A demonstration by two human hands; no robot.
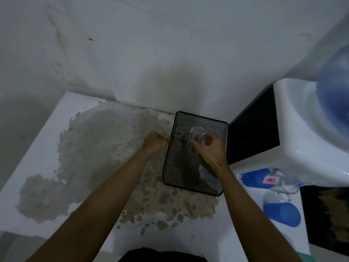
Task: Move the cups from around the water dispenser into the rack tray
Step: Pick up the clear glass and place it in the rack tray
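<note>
A dark see-through rack tray (pixel 196 190) stands on the worn white counter, beside the white water dispenser (pixel 302 138). My right hand (pixel 209 150) holds a clear glass cup (pixel 197 136) upside down over the far half of the tray. My left hand (pixel 154 142) pinches the tray's left rim. At the dispenser's foot on the right lie a blue cup (pixel 281 213), a clear glass mug (pixel 283 186) and a blue-labelled cup (pixel 258 177).
The counter (pixel 47 148) has a large patch of peeled paint and meets a stained wall behind. A blue water bottle (pixel 334 103) sits on the dispenser. A dark panel (pixel 255 129) stands right of the tray. A dark opening (pixel 328 214) lies at the far right.
</note>
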